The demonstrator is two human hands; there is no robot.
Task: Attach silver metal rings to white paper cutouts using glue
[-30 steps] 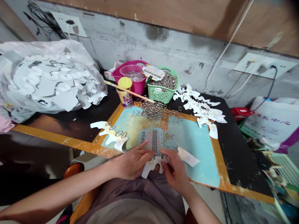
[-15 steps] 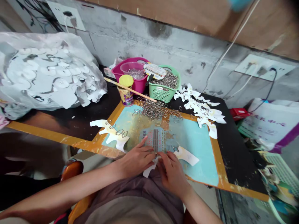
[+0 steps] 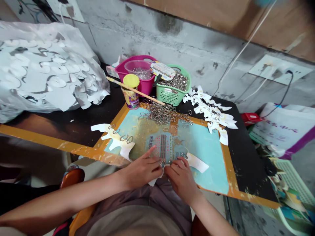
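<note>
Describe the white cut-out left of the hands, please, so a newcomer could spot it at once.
Find the black table, then the orange-bordered light-blue sheet on it. Across that border, at the sheet's left side, lies a jagged white cut-out with metal rings along one long edge. Unlike the white cut-outs heaped at right, it lies singly, left of the left hand.

White piece (image 3: pixel 153 181) part-hidden by left hand (image 3: pixel 142 171) and right hand (image 3: pixel 180 178), clear bag (image 3: pixel 40 29) cut off

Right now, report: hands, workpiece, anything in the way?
Left fingers and right fingers close together at the white cutout. Metal rings at its far edge; fingers hide much of it. Ring pile lies beyond, clear of both.
</note>
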